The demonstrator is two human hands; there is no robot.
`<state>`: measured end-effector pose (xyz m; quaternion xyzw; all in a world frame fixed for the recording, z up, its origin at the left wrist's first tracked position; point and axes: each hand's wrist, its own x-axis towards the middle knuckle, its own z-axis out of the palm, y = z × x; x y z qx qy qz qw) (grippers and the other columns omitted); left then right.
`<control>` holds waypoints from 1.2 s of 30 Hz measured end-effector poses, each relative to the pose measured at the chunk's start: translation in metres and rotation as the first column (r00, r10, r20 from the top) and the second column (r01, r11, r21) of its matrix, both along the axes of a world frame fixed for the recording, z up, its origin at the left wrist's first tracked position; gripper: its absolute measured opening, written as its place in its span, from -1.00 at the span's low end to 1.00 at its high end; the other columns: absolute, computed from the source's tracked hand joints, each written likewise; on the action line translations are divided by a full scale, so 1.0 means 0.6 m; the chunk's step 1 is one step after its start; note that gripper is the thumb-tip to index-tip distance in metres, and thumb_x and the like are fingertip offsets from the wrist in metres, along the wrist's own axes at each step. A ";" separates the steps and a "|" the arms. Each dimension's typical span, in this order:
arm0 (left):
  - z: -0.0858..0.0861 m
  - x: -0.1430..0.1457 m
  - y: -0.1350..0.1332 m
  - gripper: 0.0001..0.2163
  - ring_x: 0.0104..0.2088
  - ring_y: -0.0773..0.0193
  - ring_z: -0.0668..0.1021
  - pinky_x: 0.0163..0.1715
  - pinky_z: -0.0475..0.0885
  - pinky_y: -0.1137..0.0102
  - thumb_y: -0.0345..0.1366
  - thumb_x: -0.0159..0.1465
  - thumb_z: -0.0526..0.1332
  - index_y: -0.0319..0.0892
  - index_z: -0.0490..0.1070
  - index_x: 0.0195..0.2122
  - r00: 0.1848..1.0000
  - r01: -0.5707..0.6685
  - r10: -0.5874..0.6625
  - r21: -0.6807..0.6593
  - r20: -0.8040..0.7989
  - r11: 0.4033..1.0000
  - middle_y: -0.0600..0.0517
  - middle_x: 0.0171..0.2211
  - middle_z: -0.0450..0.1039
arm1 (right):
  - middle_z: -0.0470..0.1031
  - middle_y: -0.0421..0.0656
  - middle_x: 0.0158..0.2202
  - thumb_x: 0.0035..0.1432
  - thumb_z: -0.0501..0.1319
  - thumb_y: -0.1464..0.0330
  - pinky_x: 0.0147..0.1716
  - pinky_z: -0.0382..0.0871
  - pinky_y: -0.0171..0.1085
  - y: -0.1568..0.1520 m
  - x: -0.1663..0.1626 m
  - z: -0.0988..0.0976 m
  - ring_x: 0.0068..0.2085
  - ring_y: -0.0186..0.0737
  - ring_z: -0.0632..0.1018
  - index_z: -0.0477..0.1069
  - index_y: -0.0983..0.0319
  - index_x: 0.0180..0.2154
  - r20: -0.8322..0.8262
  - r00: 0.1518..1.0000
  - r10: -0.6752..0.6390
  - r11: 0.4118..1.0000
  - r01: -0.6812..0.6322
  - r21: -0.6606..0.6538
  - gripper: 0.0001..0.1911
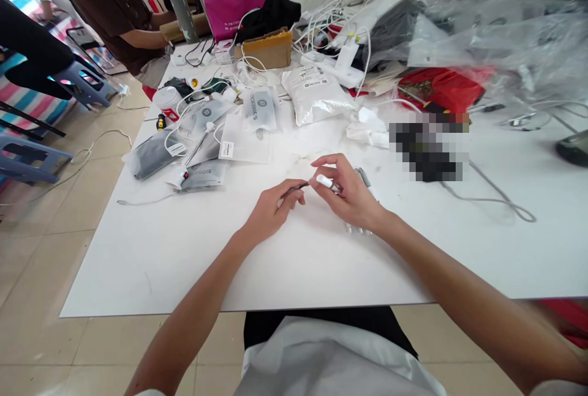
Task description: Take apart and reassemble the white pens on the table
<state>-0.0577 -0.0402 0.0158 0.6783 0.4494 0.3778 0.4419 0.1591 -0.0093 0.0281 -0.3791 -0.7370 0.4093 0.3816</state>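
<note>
Above the white table (285,273), my two hands meet fingertip to fingertip. Pinched in my left hand (273,206) is a thin dark strip-like piece (296,188), pointing toward my other hand; its kind is unclear. My right hand (346,197) is curled round a white pen-like stick (327,183), its thumb and finger close to the dark piece's tip. Partly hidden beneath the right hand lie grey and white slim objects (362,175), with clear ends (357,230) showing below the wrist.
Bagged items (158,154), a white plastic parcel (316,93), tangled white cables (316,26) and a cardboard box (266,48) crowd the back. A grey cord (500,200) runs from a blurred dark object at right. Another person (110,16) sits at far left.
</note>
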 end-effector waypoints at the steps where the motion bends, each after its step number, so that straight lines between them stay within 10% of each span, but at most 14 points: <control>1: 0.000 0.002 0.000 -0.67 -0.33 0.25 0.47 -0.24 0.37 0.34 0.00 0.53 0.10 -0.06 0.49 0.11 0.998 -0.010 0.012 -0.027 0.054 1.000 -0.01 -0.27 0.56 | 0.38 -0.28 -0.36 0.46 0.19 0.08 -0.56 0.12 -0.30 0.001 0.000 0.003 -0.56 -0.37 0.24 0.24 0.06 0.07 -0.036 0.998 -0.051 0.998 0.050 -0.025 -0.70; 9: 0.010 0.000 0.010 -0.67 -0.40 0.30 0.34 -0.32 0.29 0.37 0.09 0.47 0.18 -0.08 0.46 -0.11 0.921 -0.122 0.169 -0.153 0.352 0.981 0.06 -0.38 0.35 | 0.22 -0.33 -0.34 0.42 0.16 -0.04 -0.54 0.13 -0.31 0.026 0.002 0.002 -0.53 -0.38 0.15 0.06 0.05 -0.22 -0.430 0.894 -0.127 0.953 -0.010 -0.302 -0.61; 19: 0.010 -0.004 0.014 -0.66 -0.45 0.30 0.30 -0.39 0.20 0.34 0.10 0.45 0.22 -0.07 0.52 -0.07 0.902 -0.171 0.217 -0.151 0.375 0.974 0.07 -0.46 0.35 | 0.43 -0.22 -0.30 0.17 0.46 0.03 -0.42 0.39 -0.24 0.036 -0.001 0.008 -0.41 -0.34 0.35 0.58 0.09 -0.14 -0.484 0.856 -0.180 0.957 0.038 -0.289 -0.65; 29: 0.012 -0.005 0.014 -0.70 -0.47 0.36 0.31 -0.42 0.21 0.35 0.02 0.40 0.33 -0.12 0.60 -0.10 0.890 -0.112 0.210 -0.252 0.404 0.961 0.04 -0.40 0.45 | 0.61 -0.20 -0.09 -0.01 0.57 0.21 -0.01 0.56 -0.21 0.058 0.014 0.004 -0.04 -0.23 0.60 0.50 0.08 -0.18 -0.538 0.777 -0.326 0.891 0.062 -0.450 -0.61; 36: 0.008 -0.002 0.015 -0.67 0.06 0.04 0.67 -0.15 0.50 0.32 -0.05 0.38 0.38 -0.15 0.64 0.04 0.829 0.025 0.225 -0.436 0.512 0.900 -0.21 0.10 0.64 | 0.59 -0.18 -0.05 0.16 0.47 0.08 -0.02 0.59 -0.15 0.047 0.005 0.002 0.02 -0.16 0.63 0.46 0.07 -0.18 -0.491 0.832 -0.260 0.929 0.077 -0.362 -0.67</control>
